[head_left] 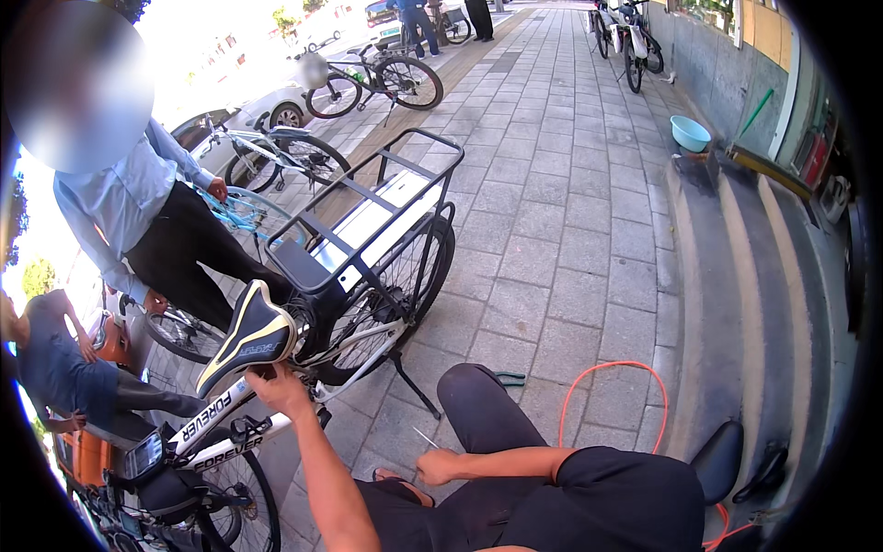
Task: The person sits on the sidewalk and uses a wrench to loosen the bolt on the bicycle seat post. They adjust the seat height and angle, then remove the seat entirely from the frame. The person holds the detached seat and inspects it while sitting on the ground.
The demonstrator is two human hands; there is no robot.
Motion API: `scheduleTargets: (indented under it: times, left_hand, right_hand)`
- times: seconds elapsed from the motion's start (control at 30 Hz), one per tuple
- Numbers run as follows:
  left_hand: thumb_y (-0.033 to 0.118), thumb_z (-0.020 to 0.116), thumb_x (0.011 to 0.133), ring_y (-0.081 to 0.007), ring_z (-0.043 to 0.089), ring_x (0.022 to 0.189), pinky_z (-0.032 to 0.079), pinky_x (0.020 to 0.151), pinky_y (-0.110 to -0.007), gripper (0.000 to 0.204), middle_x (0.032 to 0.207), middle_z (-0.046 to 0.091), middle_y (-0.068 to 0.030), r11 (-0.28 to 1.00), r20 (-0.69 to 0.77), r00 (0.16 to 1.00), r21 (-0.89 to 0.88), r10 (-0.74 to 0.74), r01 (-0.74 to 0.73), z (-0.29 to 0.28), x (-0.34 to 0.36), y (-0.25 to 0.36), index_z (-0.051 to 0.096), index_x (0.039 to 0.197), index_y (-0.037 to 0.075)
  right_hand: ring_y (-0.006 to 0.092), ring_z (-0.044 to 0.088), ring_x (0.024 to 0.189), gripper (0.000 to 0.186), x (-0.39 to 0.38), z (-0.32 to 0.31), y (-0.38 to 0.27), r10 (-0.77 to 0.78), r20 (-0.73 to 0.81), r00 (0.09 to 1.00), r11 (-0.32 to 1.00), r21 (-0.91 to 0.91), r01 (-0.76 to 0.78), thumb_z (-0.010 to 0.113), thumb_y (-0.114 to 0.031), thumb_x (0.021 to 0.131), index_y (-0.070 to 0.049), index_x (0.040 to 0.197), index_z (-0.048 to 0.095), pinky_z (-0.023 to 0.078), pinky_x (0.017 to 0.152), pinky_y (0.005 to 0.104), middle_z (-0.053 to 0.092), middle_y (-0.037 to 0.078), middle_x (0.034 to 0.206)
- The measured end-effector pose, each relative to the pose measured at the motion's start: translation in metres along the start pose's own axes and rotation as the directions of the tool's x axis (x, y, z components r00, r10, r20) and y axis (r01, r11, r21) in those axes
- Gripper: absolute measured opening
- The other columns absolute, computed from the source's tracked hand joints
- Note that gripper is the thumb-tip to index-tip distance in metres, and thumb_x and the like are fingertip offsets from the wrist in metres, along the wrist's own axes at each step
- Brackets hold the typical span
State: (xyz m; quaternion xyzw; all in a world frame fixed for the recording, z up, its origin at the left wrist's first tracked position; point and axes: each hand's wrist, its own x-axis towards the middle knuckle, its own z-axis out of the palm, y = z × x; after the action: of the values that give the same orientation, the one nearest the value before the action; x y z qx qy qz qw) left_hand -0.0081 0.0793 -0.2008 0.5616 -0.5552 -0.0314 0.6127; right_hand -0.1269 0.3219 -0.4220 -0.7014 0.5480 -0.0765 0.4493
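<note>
My left hand (pixel 280 392) is up under a black and cream bicycle saddle (pixel 253 339), its fingers closed around the underside; just what they grip below it is partly hidden. The saddle belongs to a white bicycle (pixel 221 411), which stands on its kickstand at my left. Behind the saddle, a black rear rack (pixel 299 267) sits over the back wheel. By my knee, my right hand (pixel 440 466) is closed on a thin metal rod-like tool (pixel 425 436), whose handle end the fist hides. Green-handled pliers (pixel 510 378) lie on the paving beyond my knee.
An orange hose (pixel 607 364) loops over the paving at right. Grey steps (pixel 708 304) rise beside it, with a loose black saddle (pixel 718 463) near their foot. Two people stand close beyond the bicycle, one in a light blue shirt (pixel 115 198). A blue basin (pixel 690 133) sits farther off.
</note>
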Motion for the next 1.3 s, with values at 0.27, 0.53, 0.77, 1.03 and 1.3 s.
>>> scheduleTargets:
  times: [0.27,0.53,0.77,1.03,1.3]
  left_hand:
    - [0.027,0.08,0.097,-0.0237,0.064,0.094,0.051,0.09,-0.037,0.042,0.102,0.068,-0.0122,0.991,-0.037,0.997,-0.122,-0.066,0.061,0.003,-0.002,-0.008,0.061,0.114,-0.006]
    - [0.025,0.078,0.1,-0.0135,0.067,0.081,0.052,0.052,-0.024,0.04,0.098,0.065,-0.0078,0.909,0.126,0.978,-0.365,-0.168,0.203,0.014,-0.004,-0.043,0.049,0.114,0.002]
    - [0.017,0.077,0.099,-0.0152,0.07,0.073,0.059,0.051,-0.028,0.037,0.094,0.065,-0.0111,0.849,0.429,0.873,-0.35,-0.23,0.395,-0.016,-0.07,-0.044,0.048,0.116,0.001]
    - [0.011,0.076,0.099,-0.0196,0.072,0.072,0.061,0.05,-0.031,0.034,0.091,0.066,-0.0139,0.773,0.633,0.644,-0.111,-0.429,0.625,-0.081,-0.121,-0.104,0.047,0.111,0.0]
    - [0.01,0.078,0.097,-0.0202,0.073,0.076,0.061,0.052,-0.032,0.036,0.103,0.064,-0.0137,0.786,0.743,0.518,0.017,-0.424,0.618,-0.088,-0.149,-0.137,0.049,0.115,0.0]
  right_hand:
    - [0.0463,0.072,0.101,0.034,-0.001,-0.001,0.0,-0.031,-0.027,0.999,0.999,0.036,0.032,0.058,-0.027,0.091,-0.001,0.106,0.074,0.056,0.087,0.0573,0.075,0.026,0.103]
    - [0.045,0.072,0.105,0.036,0.0,-0.01,-0.005,-0.038,-0.019,0.999,0.999,0.003,0.038,0.057,-0.03,0.092,-0.003,0.109,0.074,0.055,0.09,0.057,0.075,0.026,0.109]
    - [0.0413,0.073,0.103,0.039,0.011,-0.005,0.006,-0.013,-0.002,1.0,0.996,0.089,0.013,0.06,-0.032,0.092,-0.004,0.116,0.073,0.056,0.09,0.0542,0.076,0.023,0.11]
    - [0.0181,0.067,0.083,0.034,0.029,-0.159,0.02,0.077,-0.024,0.997,0.717,0.696,-0.039,0.07,-0.032,0.095,-0.005,0.116,0.072,0.057,0.068,0.0353,0.07,0.006,0.097]
    - [0.0177,0.069,0.077,0.024,0.057,-0.213,0.015,0.365,-0.244,0.898,0.465,0.884,0.051,0.065,-0.028,0.101,-0.005,0.108,0.069,0.058,0.064,0.0345,0.07,0.006,0.093]
